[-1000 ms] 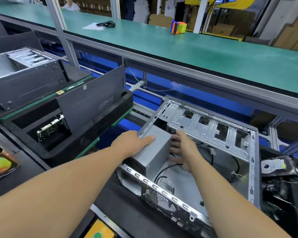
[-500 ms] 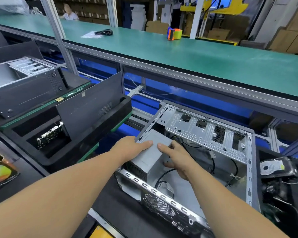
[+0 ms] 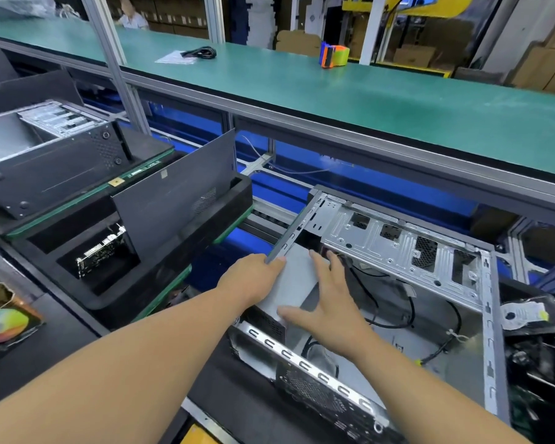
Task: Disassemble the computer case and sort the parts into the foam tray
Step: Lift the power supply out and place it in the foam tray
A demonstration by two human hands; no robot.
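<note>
Case point(image 3: 398, 248): open, lying on its side.
Left hand point(image 3: 249, 278): fingers curled over the grey box point(image 3: 293, 283) edge.
Right hand point(image 3: 330, 304): fingers spread flat on the box.

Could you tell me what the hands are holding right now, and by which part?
Both hold the grey power supply: left hand grips its left edge, right hand lies spread on its top.
</note>
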